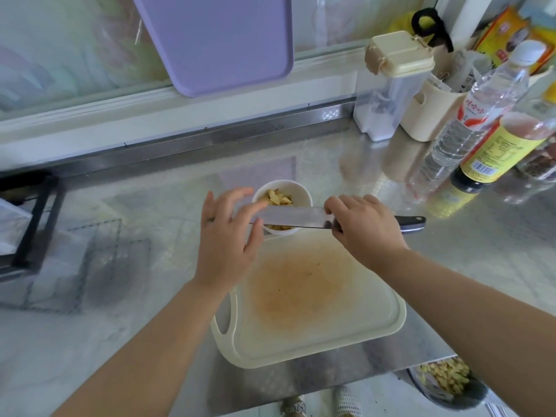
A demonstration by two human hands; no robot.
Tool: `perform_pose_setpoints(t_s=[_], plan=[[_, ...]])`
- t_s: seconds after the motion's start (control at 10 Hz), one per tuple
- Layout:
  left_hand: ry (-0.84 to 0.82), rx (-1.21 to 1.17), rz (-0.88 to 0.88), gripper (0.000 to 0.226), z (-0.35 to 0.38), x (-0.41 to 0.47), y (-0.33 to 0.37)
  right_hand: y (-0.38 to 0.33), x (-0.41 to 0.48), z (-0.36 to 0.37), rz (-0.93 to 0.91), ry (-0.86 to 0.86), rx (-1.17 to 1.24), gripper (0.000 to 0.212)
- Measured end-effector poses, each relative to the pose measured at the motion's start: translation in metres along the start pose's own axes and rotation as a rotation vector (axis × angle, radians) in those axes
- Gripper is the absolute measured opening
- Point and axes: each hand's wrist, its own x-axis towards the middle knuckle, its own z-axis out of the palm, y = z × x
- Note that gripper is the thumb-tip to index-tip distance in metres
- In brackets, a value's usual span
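Note:
A small white bowl (298,191) with yellowish chopped pieces stands on the steel counter just beyond a cream cutting board (316,311). My right hand (364,227) grips a knife (298,216) by its dark handle, the wide blade held flat across the bowl's near rim. My left hand (228,236) is at the blade's tip with straight fingers; its fingertips touch the top of the blade. The board's middle is stained orange-brown and bare.
A purple board (222,40) leans against the back wall. Bottles (469,121), a lidded container (388,85) and a cream utensil holder (430,115) crowd the right rear. A black rack (33,224) stands at the left. A bowl of chopped bits (445,383) sits below the counter edge, lower right.

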Motion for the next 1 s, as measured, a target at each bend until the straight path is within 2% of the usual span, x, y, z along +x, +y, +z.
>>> perform_pose_setpoints(t_s=[0.1,0.3,0.4,0.6,0.7,0.8,0.9,1.0], plan=[[-0.079,0.02,0.101,0.03,0.005,-0.021,-0.003,0.0,-0.008,0.005,-0.035,0.067,0.003,0.012],[-0.107,0.052,0.228,0.003,0.019,-0.083,0.005,0.0,-0.052,0.033,-0.169,0.061,0.012,0.023],[-0.158,0.077,0.2,0.005,0.026,-0.104,0.013,0.0,-0.062,0.047,-0.201,-0.009,0.015,0.025],[-0.209,0.047,0.142,0.005,0.031,-0.106,0.023,0.006,-0.063,0.05,-0.19,-0.108,0.099,0.012],[-0.303,0.075,0.051,0.01,0.034,-0.109,0.032,0.011,-0.068,0.049,-0.208,-0.191,0.08,0.015],[-0.352,0.071,-0.07,0.009,0.035,-0.108,0.04,0.013,-0.072,0.045,-0.153,-0.267,0.054,0.03],[-0.426,0.091,-0.173,0.011,0.033,-0.101,0.047,0.003,-0.063,0.019,-0.069,-0.409,0.166,0.03],[-0.507,0.035,-0.336,0.02,0.035,-0.091,0.051,-0.002,-0.044,-0.047,0.107,-0.337,0.653,0.023]])
